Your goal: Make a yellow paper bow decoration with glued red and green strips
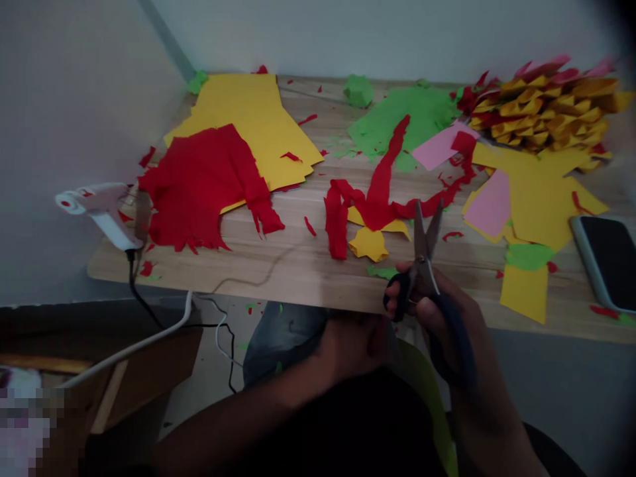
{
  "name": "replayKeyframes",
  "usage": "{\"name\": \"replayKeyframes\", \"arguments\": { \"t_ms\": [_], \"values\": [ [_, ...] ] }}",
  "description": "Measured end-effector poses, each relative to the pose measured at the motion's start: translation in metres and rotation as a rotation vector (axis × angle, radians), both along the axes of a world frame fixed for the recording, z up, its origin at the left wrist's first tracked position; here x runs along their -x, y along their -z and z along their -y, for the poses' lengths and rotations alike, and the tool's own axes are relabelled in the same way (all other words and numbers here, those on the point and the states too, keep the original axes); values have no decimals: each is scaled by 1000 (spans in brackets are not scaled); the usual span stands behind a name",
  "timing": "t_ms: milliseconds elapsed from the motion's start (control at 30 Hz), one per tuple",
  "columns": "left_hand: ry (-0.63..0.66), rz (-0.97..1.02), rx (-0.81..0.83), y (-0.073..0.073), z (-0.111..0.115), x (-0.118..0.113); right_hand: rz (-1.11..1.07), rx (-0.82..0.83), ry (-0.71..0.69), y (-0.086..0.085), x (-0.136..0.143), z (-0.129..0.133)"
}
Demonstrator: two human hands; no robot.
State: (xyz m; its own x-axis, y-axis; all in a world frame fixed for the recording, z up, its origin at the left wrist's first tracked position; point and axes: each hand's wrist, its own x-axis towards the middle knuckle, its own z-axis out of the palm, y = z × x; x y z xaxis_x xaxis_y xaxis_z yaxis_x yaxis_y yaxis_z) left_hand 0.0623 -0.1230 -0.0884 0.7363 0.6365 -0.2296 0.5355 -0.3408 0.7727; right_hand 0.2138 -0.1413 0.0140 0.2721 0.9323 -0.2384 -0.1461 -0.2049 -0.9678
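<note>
My right hand (470, 318) grips a pair of scissors (423, 252), its fingers through the dark handles. The blades stand apart and point away from me over the table's front edge. Low over my lap, below that edge, is my left hand (350, 344). It is smeared by motion, and its fingers are too dark to make out. Beyond the blades lie torn red paper strips (380, 192) and a small yellow folded paper star shape (369, 245).
At the left are red paper (199, 185), yellow sheets (253, 112) and a white glue gun (106, 209) with a cord. Green paper (402, 112), a bunch of folded yellow paper (546, 112), yellow cut pieces (536, 192) and a phone (609, 258) lie across the right.
</note>
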Motion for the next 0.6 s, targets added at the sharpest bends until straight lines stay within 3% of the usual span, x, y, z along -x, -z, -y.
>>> {"name": "replayKeyframes", "arguments": {
  "t_ms": [167,233,300,367,433,467,533,600],
  "values": [
    [48,-58,-116,-1,0,-18,15,-46,30,9,-6,7],
    [81,-27,4,-10,0,-12,9,-84,17,9,-10,13],
    [55,75,236,-27,-1,1,8,-88,-2,7,-14,18],
    [-134,253,454,-52,-6,16,68,-75,18,2,-15,22],
    [-456,446,552,-76,-17,29,156,-66,45,-1,-12,24],
    [-555,530,584,-87,-24,34,190,-55,42,-1,-7,24],
    [-664,648,611,-104,-39,39,223,-29,-3,0,5,24],
    [-691,704,616,-113,-52,41,225,3,-74,3,22,24]
  ]
}}
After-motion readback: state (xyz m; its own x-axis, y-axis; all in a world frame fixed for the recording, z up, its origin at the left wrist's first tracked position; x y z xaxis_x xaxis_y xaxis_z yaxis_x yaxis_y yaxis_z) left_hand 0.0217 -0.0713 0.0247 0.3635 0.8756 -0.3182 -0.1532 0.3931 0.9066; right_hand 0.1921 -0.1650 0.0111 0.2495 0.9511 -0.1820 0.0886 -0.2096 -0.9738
